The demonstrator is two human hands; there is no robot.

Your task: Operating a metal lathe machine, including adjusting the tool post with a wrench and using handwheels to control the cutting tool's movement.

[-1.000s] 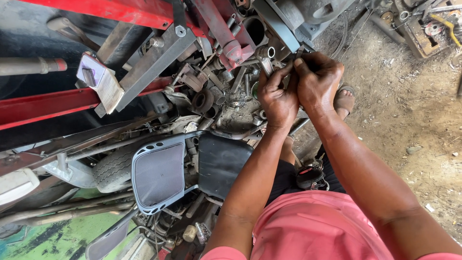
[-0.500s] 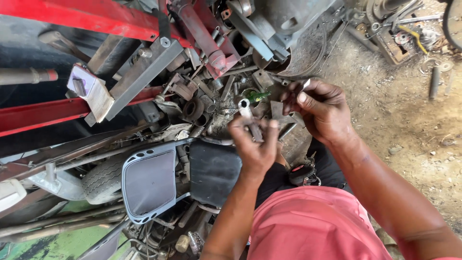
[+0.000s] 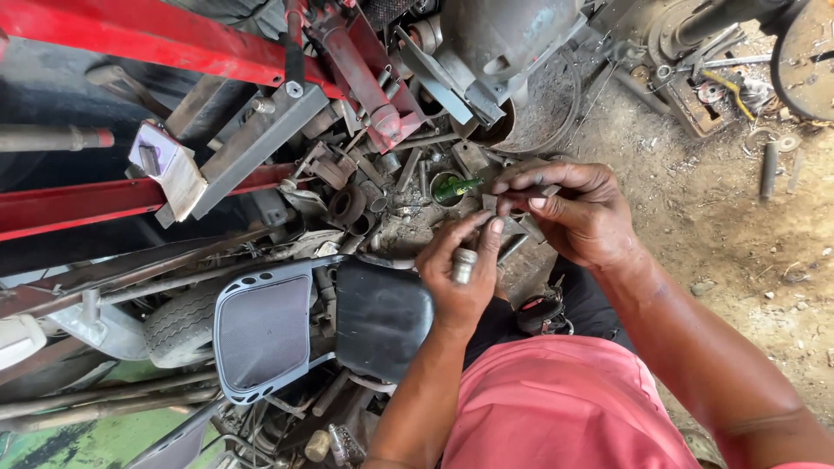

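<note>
My left hand [image 3: 459,282] is palm up over a heap of scrap metal parts, with a short grey metal cylinder [image 3: 465,265] lying in it under the thumb. My right hand [image 3: 578,213] is just to its right, fingertips pinched on a small dark metal piece [image 3: 490,204] that meets the left fingertips. A green bottle [image 3: 453,189] lies in the scrap just beyond the two hands. Both forearms come up from the bottom of the view over my red shirt.
Red steel beams [image 3: 130,39] and a grey bracket [image 3: 252,143] cross the upper left. A grey mesh panel [image 3: 265,334] and a black seat pad [image 3: 380,320] lie beside a small tyre [image 3: 178,326]. A grey motor housing [image 3: 512,39] stands at the top; tools lie on dirt ground [image 3: 738,226] at the right.
Both hands have drawn back from the scrap pile toward me. The left hand has turned palm up with the metal cylinder, and the right hand has come to meet it.
</note>
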